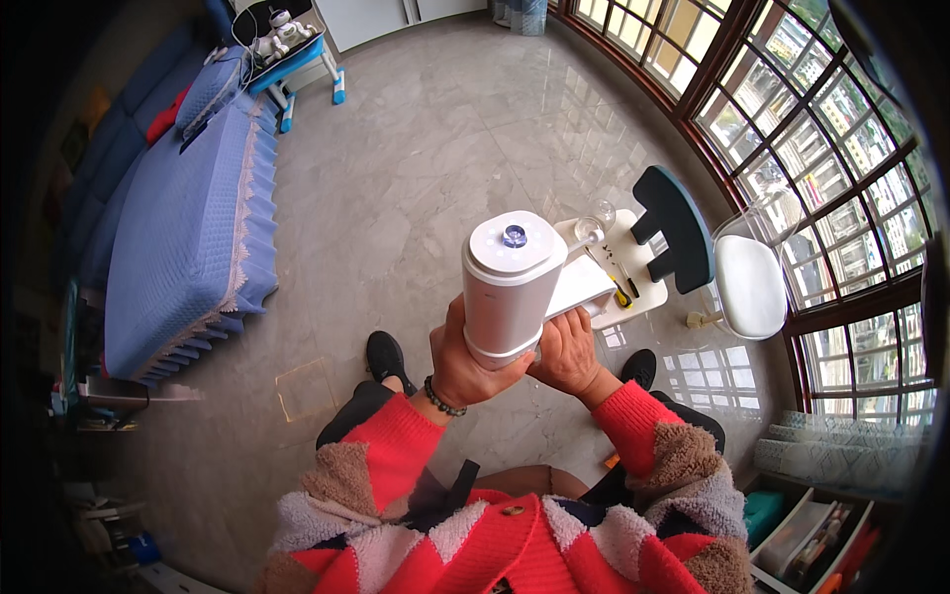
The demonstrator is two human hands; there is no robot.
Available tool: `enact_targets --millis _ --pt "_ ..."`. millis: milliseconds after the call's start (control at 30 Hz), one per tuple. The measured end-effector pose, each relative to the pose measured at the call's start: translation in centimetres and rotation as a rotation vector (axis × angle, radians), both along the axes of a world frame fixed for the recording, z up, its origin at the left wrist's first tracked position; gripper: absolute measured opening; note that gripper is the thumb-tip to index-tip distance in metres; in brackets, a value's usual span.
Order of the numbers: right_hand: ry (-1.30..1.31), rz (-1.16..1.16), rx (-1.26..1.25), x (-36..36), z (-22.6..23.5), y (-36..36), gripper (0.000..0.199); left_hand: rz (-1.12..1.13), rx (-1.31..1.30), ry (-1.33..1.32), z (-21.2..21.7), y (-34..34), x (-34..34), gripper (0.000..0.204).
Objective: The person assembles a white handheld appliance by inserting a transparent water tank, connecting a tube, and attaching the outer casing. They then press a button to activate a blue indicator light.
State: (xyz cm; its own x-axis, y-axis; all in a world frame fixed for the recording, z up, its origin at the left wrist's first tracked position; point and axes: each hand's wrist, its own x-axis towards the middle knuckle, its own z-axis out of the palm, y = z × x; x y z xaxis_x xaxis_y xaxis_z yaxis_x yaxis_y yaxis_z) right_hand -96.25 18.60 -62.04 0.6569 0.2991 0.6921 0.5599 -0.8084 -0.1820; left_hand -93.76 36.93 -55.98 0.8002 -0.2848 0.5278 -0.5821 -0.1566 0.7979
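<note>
Centrally in the frame, both hands grip a white cylindrical appliance [510,287] upright above the floor: left hand [465,361] fingers wrapped around its base, right hand [566,351] fingers pressed against its lower side. A small white tabletop [633,287] sits just right.

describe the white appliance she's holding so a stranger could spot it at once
Start at the small white table by the curved windows. Just left of it, both hands, left hand and right hand, grip a tall white cylinder appliance. Unlike anything nearby, its flat top has a blue button.
</note>
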Motion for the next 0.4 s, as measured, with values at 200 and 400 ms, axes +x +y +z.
enact_targets --millis 200,400 --pt "-0.017 0.005 0.002 -0.05 0.08 -0.04 0.054 -0.019 0.004 -0.011 -0.21 0.02 0.12 0.078" --pt "-0.032 0.007 -0.001 0.00 0.23 0.04 0.053 -0.049 0.005 -0.009 -0.34 0.28 0.20 0.082"
